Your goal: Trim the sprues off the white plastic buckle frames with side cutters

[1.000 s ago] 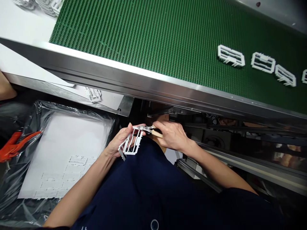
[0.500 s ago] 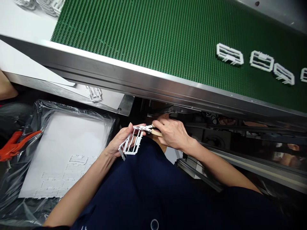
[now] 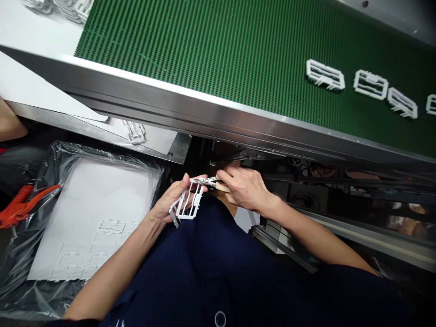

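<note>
left hand (image 3: pixel 174 194): thumb and fingers pinching frame (image 3: pixel 196 200) near its top, likely to steady it | frame: between hands, by shirt (image 3: pixel 204 259) | right hand (image 3: pixel 245 187): fingers curled around pliers (image 3: pixel 222 186), nose at frame's top edge, presumably sideways for clear sight

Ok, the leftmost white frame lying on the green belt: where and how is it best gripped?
I'd likely pinch the white frame by its left end, coming from the left and above: that short edge looks plain and faces away from the second frame, while thin prongs jut from the near long side.
</note>
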Demonstrator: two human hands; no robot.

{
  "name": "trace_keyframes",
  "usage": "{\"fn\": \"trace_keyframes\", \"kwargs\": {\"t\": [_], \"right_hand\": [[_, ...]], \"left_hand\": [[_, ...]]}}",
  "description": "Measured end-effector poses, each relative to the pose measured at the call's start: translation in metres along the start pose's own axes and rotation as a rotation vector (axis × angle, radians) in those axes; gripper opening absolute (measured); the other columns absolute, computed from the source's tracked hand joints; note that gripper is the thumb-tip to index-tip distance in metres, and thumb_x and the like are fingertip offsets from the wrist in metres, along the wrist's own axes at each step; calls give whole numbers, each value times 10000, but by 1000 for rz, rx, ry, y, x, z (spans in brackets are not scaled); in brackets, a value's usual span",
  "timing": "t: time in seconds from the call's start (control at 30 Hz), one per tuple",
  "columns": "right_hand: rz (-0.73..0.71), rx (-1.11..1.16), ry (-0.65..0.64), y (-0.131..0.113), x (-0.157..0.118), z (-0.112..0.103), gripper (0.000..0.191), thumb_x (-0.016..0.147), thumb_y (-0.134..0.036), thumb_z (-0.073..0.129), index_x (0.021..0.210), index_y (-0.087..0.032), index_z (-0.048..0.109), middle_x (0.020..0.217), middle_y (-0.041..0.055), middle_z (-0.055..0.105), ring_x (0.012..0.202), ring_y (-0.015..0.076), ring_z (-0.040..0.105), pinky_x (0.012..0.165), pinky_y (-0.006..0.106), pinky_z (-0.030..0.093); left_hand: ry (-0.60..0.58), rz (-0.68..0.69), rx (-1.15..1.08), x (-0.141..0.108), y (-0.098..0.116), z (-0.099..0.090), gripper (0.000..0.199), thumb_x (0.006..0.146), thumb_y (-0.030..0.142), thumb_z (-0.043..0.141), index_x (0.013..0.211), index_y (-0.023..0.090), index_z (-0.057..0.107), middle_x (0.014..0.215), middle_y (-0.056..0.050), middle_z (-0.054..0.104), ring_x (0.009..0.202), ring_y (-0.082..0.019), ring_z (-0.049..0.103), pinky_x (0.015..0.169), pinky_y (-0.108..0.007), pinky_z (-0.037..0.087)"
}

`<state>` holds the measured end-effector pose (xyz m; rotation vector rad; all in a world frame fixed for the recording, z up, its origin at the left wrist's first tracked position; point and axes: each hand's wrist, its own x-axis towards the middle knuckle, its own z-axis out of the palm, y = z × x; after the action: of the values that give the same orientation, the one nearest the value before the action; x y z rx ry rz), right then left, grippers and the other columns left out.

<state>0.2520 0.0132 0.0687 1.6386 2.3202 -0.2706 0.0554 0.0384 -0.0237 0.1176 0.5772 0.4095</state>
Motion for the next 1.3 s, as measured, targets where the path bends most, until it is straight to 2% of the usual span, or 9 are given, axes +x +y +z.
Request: {"fn": "trace_keyframes", "kwargs": {"t": [0.23, 0.43, 0.6, 0.7, 0.8, 0.9, 1.0, 1.17, 1.3], "right_hand": [[0, 20, -50, 0, 3, -6, 165, 858, -239, 417, 924, -196, 562, 786, 29, 585, 656, 133, 510, 486, 291, 118], [52, 151, -105, 1, 4, -3, 179, 805, -244, 460, 936, -214, 578, 759, 9, 603, 613, 128, 526, 486, 264, 132], [87, 285, -59, 5, 1, 5, 199, 764, -231, 488, 942, -231, 579, 734, -17, 618, 580, 123, 513, 493, 240, 174], [127, 351, -40, 7, 0, 6, 151, 799, -278, 493, 911, -225, 579, 710, -18, 610, 567, 117, 503, 507, 232, 207], [188, 458, -29, 5, 1, 5, 151, 832, -336, 496, 871, -208, 567, 699, -16, 599, 583, 115, 513, 534, 225, 254], [291, 639, 0, -5, 6, 10, 224, 825, -417, 519, 862, -197, 544, 707, -17, 593, 610, 115, 525, 559, 217, 306], [350, 905, 35, -25, 15, 27, 269, 780, -455, 565, 843, -198, 522, 747, -20, 604, 640, 118, 540, 590, 219, 367], [442, 1318, 132, -58, 26, 58, 195, 728, -330, 607, 811, -194, 494, 795, -12, 607, 701, 130, 571, 674, 251, 446], [501, 1444, 107, -71, 29, 67, 219, 667, -288, 648, 800, -180, 512, 754, -16, 567, 687, 132, 554, 661, 259, 456]], "left_hand": [[21, 0, 19, -1, -2, -3, 503, 772, 477, 653, 1110, 105, 650, 866, -116, 688, 373, -21, 423, 323, -127, 361], [15, -4, 25, -2, -2, -3, 553, 729, 511, 680, 1111, 113, 650, 863, -109, 680, 367, -16, 384, 316, -134, 332], [7, -22, 104, -3, -3, -5, 601, 765, 579, 595, 1032, 46, 672, 450, -3, 510, 319, -27, 311, 308, -129, 282], [38, 7, 97, -2, -3, -4, 574, 744, 560, 632, 1044, 72, 664, 679, -71, 641, 339, -17, 353, 300, -129, 292], [42, 6, 60, -2, -2, -2, 552, 729, 534, 664, 1063, 93, 659, 870, -116, 675, 356, -14, 398, 308, -130, 331], [42, 21, 24, -1, 0, -1, 539, 734, 514, 672, 1077, 99, 652, 853, -102, 679, 355, -18, 412, 308, -130, 344], [39, 57, -7, 1, 0, -3, 517, 769, 499, 645, 1077, 84, 646, 714, -68, 661, 326, -22, 393, 291, -128, 325], [89, 86, -108, 4, -5, -17, 412, 878, 429, 529, 1027, 65, 652, 635, -54, 632, 301, -30, 381, 276, -135, 307], [80, 42, -224, 5, -10, -28, 405, 917, 417, 457, 965, 74, 666, 475, -2, 537, 277, -41, 356, 276, -137, 298]]}}
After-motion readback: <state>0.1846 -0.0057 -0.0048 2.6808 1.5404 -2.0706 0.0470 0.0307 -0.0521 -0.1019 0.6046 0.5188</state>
